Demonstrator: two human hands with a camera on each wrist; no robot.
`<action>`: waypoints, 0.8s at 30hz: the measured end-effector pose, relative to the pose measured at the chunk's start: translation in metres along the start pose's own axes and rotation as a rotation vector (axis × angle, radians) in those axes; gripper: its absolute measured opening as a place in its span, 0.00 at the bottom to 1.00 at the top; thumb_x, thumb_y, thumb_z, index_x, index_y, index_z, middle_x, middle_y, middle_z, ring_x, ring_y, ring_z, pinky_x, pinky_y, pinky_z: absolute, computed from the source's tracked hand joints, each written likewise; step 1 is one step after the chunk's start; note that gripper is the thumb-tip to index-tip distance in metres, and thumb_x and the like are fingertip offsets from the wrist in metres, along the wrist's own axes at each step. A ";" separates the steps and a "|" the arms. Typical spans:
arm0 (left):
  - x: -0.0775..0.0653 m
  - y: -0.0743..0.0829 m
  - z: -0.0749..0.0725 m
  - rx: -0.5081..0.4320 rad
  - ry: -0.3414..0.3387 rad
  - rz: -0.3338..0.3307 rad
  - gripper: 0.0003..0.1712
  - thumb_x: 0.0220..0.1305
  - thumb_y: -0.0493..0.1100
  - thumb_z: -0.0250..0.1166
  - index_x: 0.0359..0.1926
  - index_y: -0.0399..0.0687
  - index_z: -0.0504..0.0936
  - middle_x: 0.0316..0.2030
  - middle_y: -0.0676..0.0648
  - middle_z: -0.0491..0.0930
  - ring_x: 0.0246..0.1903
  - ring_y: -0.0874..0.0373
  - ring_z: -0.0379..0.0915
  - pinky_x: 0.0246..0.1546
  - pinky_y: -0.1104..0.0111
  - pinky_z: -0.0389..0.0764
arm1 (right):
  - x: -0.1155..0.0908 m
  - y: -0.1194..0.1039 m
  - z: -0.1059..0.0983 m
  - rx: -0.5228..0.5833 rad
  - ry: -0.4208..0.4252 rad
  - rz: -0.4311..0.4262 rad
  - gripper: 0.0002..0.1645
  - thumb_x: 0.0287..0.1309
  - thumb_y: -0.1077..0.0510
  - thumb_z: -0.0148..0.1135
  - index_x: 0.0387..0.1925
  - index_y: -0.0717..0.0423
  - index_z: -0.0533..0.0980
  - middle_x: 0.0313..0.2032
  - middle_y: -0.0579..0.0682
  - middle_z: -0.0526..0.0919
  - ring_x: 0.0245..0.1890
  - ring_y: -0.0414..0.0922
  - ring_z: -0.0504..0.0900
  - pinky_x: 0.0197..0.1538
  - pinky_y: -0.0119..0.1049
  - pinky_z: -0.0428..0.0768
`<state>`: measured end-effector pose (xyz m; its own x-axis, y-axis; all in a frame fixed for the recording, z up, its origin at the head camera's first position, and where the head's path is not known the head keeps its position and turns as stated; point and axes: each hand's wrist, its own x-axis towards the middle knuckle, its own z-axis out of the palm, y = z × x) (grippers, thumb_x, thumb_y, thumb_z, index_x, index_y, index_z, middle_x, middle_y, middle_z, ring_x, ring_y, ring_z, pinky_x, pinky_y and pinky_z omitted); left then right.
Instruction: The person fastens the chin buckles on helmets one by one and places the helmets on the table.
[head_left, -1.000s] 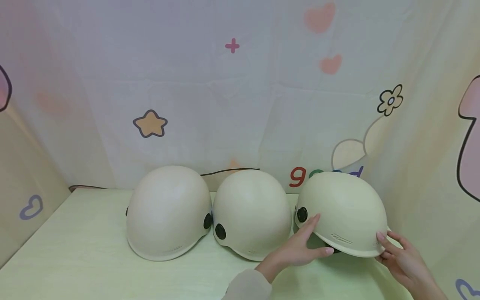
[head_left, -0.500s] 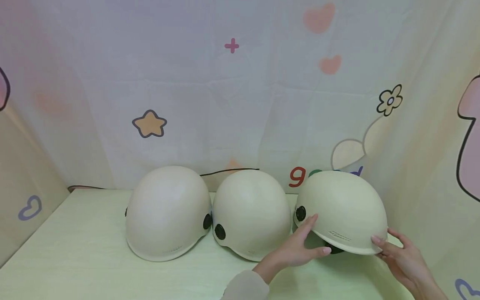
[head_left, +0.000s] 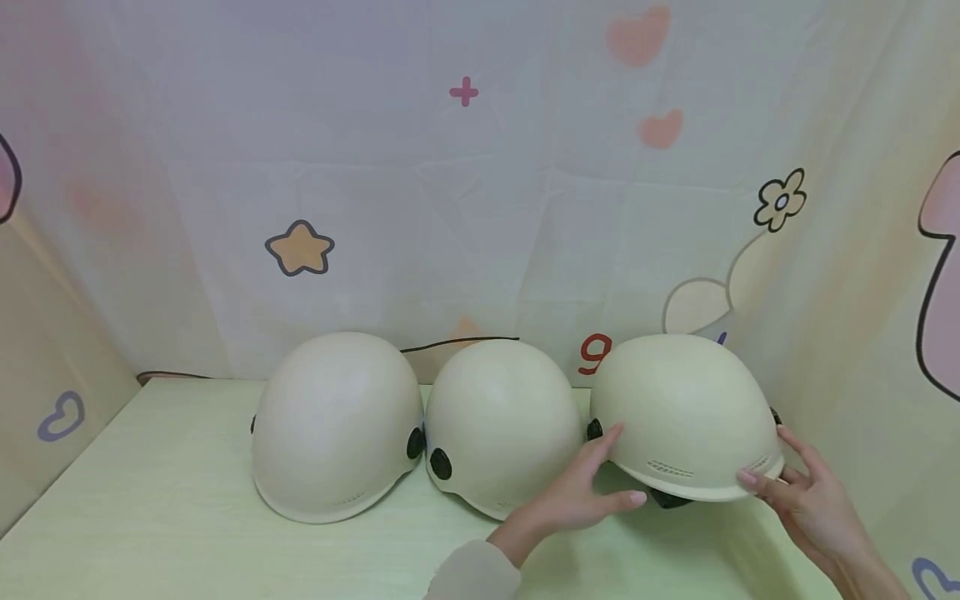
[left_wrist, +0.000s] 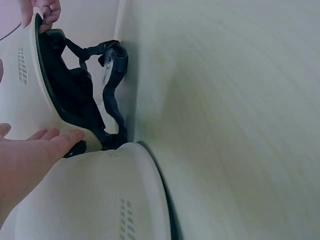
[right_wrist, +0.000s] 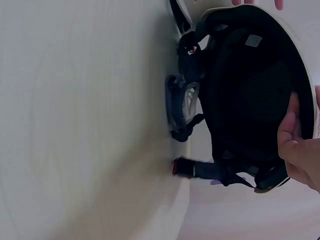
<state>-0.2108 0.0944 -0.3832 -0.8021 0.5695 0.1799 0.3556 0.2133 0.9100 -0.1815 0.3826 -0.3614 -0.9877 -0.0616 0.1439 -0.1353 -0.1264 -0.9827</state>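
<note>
A cream helmet point(head_left: 682, 408) at the right of the row has its front rim raised off the table. My right hand point(head_left: 810, 508) grips that rim at the right front, thumb outside; the right wrist view shows its fingers inside against the black lining point(right_wrist: 250, 95). Spread fingers of my left hand point(head_left: 570, 500) touch the helmet's left side near a black round fitting point(head_left: 595, 429). Beneath, the dark chin strap point(left_wrist: 115, 75) hangs down to the table. Beside this helmet sits a second cream helmet point(head_left: 502, 425), partly behind my left hand.
A third cream helmet point(head_left: 337, 425) stands at the left, touching the middle one. All are on a pale table point(head_left: 187, 492). A patterned cloth point(head_left: 375, 200) hangs behind and at both sides. A thin black line point(head_left: 457, 340) runs behind the helmets.
The right helmet's front rim has risen slightly and the helmet has turned, its front swinging to the right. My left hand has shifted a little left; the other helmets have stayed put.
</note>
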 end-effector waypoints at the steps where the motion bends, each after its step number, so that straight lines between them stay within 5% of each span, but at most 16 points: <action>1: 0.000 0.000 -0.001 0.004 0.000 0.004 0.45 0.58 0.54 0.62 0.70 0.64 0.46 0.67 0.55 0.49 0.64 0.59 0.51 0.60 0.61 0.59 | 0.000 -0.001 0.000 0.003 -0.015 -0.012 0.49 0.56 0.77 0.50 0.68 0.50 0.36 0.43 0.40 0.77 0.42 0.36 0.78 0.44 0.26 0.75; 11: 0.000 0.008 -0.008 0.052 0.045 -0.018 0.45 0.58 0.54 0.63 0.70 0.71 0.46 0.68 0.46 0.46 0.64 0.49 0.49 0.57 0.52 0.62 | 0.000 -0.014 0.016 0.036 -0.169 -0.179 0.51 0.52 0.84 0.47 0.70 0.46 0.45 0.51 0.44 0.72 0.42 0.43 0.79 0.39 0.34 0.79; 19: 0.001 0.018 -0.019 0.129 0.053 0.035 0.44 0.58 0.53 0.63 0.70 0.67 0.48 0.68 0.46 0.46 0.66 0.50 0.47 0.58 0.53 0.60 | -0.005 -0.032 0.040 -0.387 -0.064 -0.214 0.50 0.50 0.76 0.59 0.70 0.47 0.50 0.49 0.39 0.71 0.39 0.34 0.80 0.33 0.33 0.80; 24: 0.000 0.023 -0.021 0.171 0.037 0.041 0.43 0.58 0.53 0.62 0.69 0.69 0.49 0.69 0.47 0.46 0.65 0.50 0.48 0.57 0.53 0.62 | -0.008 -0.039 0.048 -0.479 -0.069 -0.226 0.48 0.50 0.75 0.60 0.69 0.50 0.52 0.46 0.40 0.73 0.38 0.35 0.80 0.32 0.35 0.80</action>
<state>-0.2128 0.0829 -0.3547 -0.8009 0.5519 0.2321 0.4626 0.3243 0.8251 -0.1647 0.3401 -0.3187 -0.9245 -0.1523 0.3493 -0.3806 0.3216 -0.8670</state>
